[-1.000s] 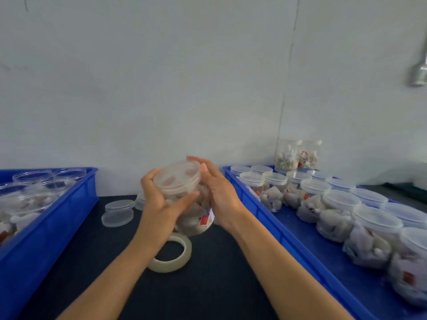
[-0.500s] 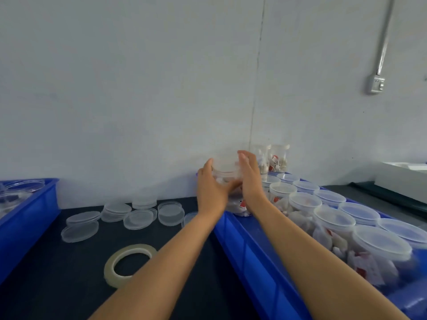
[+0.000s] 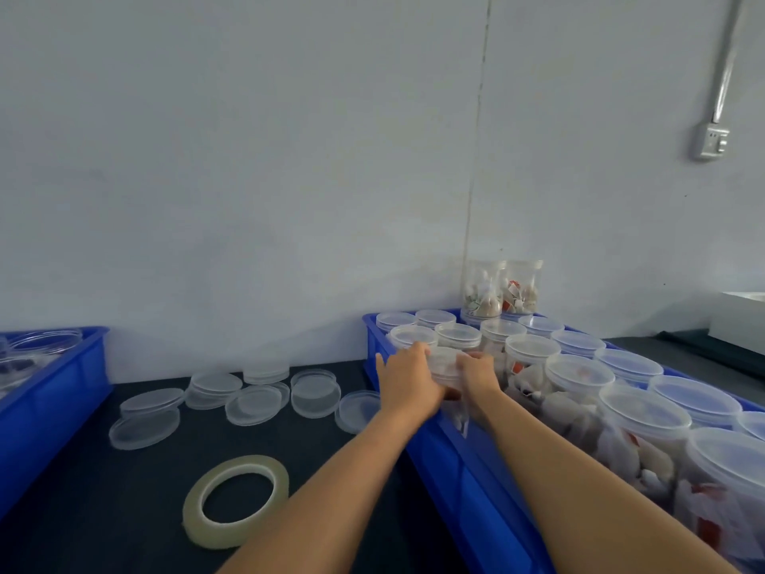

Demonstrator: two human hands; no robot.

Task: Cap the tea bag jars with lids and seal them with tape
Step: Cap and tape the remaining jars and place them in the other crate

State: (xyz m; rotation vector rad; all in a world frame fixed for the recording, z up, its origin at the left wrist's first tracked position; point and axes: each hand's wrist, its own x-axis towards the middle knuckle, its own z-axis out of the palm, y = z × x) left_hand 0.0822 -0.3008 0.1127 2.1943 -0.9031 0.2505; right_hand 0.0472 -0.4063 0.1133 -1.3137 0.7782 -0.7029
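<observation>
Both gripping one capped jar (image 3: 445, 366), upright with lid upward, left hand (image 3: 407, 377) and right hand (image 3: 476, 372) curled round it inside blue bin (image 3: 463, 470); tape roll (image 3: 236, 501) flat on dark table (image 3: 103, 511), grey wall (image 3: 248, 159) behind.

Capped jars (image 3: 532, 350) crowding the blue bin (image 3: 463, 470)

Wall (image 3: 248, 159): pale grey, plain, one vertical seam (image 3: 476, 159). Upper right: grey conduit (image 3: 725, 55) feeding a switch box (image 3: 711, 141). Worktop (image 3: 103, 511): dark, matte.
</observation>
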